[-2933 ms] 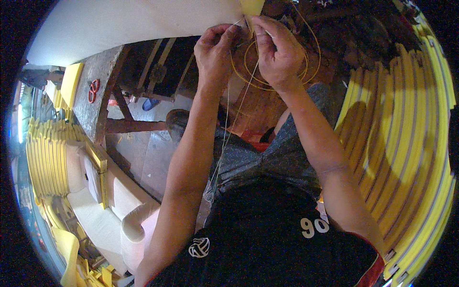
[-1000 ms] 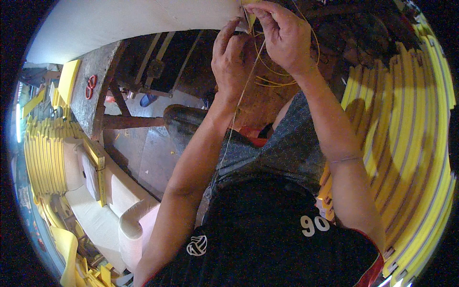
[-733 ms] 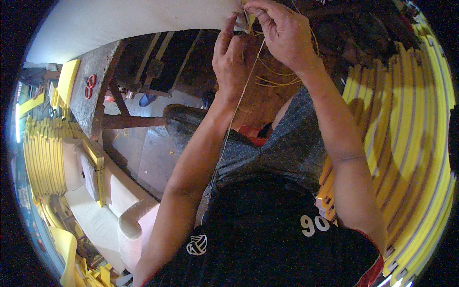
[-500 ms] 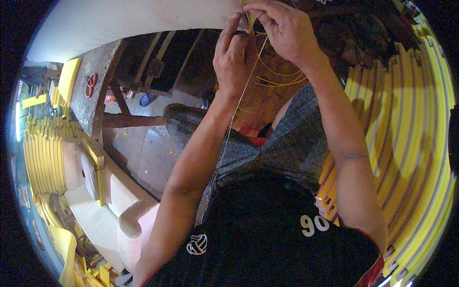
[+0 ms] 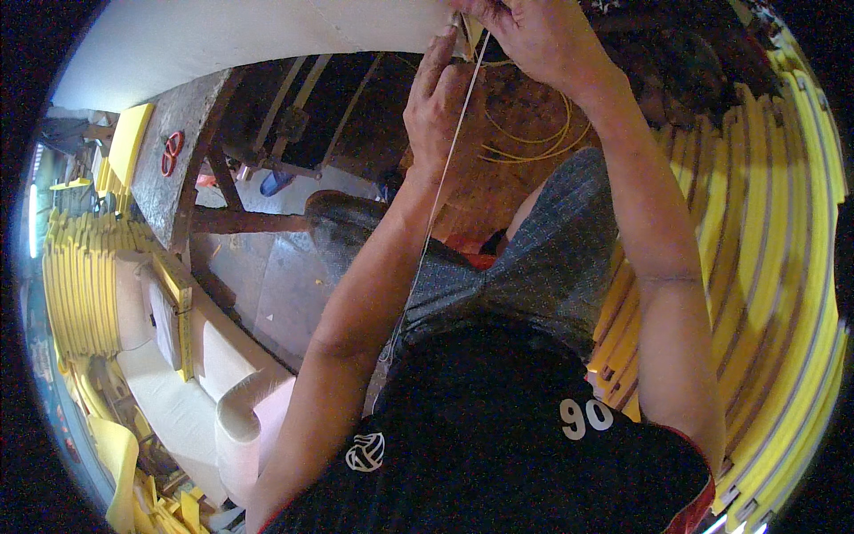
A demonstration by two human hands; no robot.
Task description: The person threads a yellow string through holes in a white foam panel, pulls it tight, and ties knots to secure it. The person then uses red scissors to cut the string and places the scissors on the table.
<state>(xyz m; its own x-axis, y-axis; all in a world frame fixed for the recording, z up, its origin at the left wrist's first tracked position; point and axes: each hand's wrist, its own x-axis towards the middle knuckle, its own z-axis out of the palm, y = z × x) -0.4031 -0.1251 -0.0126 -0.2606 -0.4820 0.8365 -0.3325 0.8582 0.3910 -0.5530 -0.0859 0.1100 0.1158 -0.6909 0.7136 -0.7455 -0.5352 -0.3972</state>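
Observation:
A large off-white, cloth-like panel (image 5: 258,40) spans the top of the view. My left hand (image 5: 440,107) is at its right corner, index finger stretched up along the edge and the other fingers curled in against it. Just to the right, my right hand (image 5: 547,44) has its fingers pinched together, its fingertips partly cut off by the upper edge. A thin white string (image 5: 454,147) runs taut from beside the right fingers, past my left wrist, down to my lap. Whatever lies between the fingertips is too small to make out.
Red-handled scissors (image 5: 172,153) lie on a worn wooden board (image 5: 182,187) at left. Yellow cord (image 5: 534,158) loops beyond my knees. Stacked yellow slats (image 5: 756,267) line the right, with another yellow stack (image 5: 80,285) at left. A cream upholstered seat (image 5: 169,383) stands lower left.
My right hand has shifted slightly right and up, partly out of view. The string is straighter and tighter. My left hand has moved slightly right and down, still at the panel's corner.

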